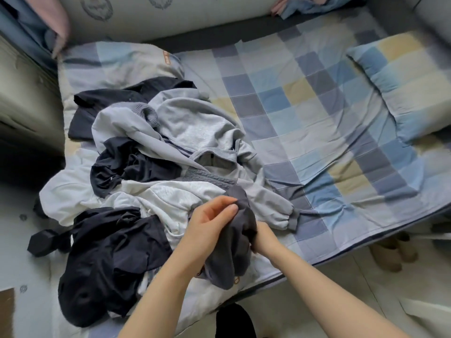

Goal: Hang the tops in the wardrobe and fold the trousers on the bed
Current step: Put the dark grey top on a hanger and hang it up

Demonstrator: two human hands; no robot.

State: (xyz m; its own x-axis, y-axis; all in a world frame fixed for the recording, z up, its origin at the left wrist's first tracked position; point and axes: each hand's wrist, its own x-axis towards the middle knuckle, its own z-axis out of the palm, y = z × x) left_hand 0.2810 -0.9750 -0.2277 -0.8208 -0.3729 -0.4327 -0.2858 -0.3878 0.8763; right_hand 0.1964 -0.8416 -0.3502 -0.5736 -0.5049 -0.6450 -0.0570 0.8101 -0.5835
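Home bedroom, seemingly (checked bed (305, 113))

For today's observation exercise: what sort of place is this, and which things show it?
Most likely a bedroom: a bed with a blue, grey and yellow checked sheet, a matching checked pillow, and a heap of grey, white and dark clothes being sorted.

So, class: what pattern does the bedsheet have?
The bedsheet is a check of blue, grey, cream and yellow squares; the head view shows it.
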